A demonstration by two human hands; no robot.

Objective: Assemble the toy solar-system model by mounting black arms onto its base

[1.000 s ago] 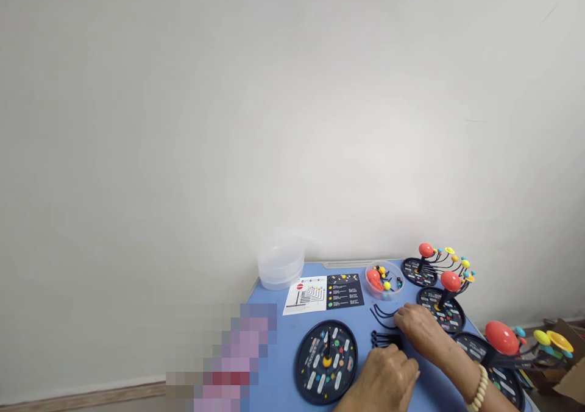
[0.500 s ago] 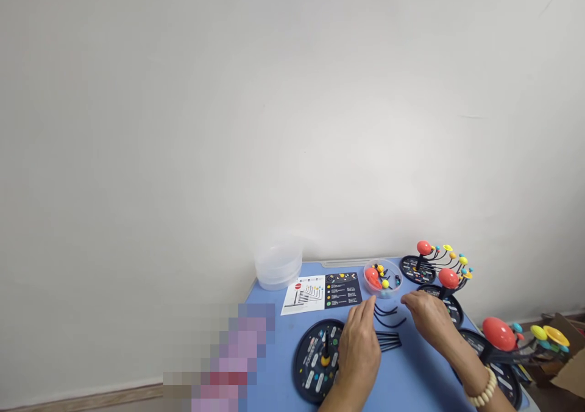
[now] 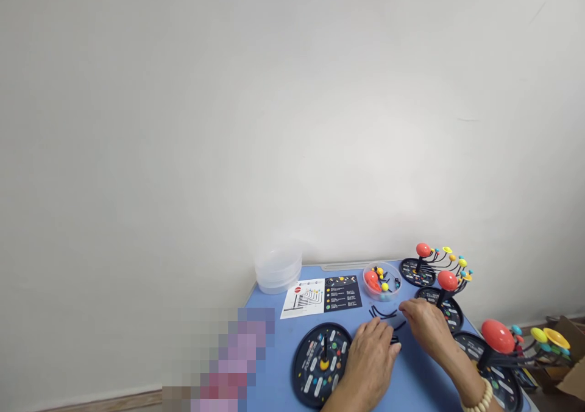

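My left hand (image 3: 371, 358) is palm down over a bunch of straight black rods (image 3: 395, 340). Its fingers bend over them, and only the rod ends show beside the thumb. Close to the curved black rods (image 3: 382, 313), my right hand (image 3: 426, 325) has its fingertips pinched together. Whatever they may hold is hidden. Left of my left hand lies a round black base (image 3: 315, 372) with printed labels, a yellow centre and a short upright black post.
A printed instruction sheet (image 3: 304, 299) lies behind the base. Stacked clear tubs (image 3: 278, 272) stand back left. A clear dish (image 3: 367, 290) holds red and yellow balls and small parts. Three assembled planet models (image 3: 418, 272) line the right side of the blue table (image 3: 269, 339).
My left hand has turned palm down and moved right, covering the straight rods and revealing more of the base. My right hand has dipped slightly, still pinched.
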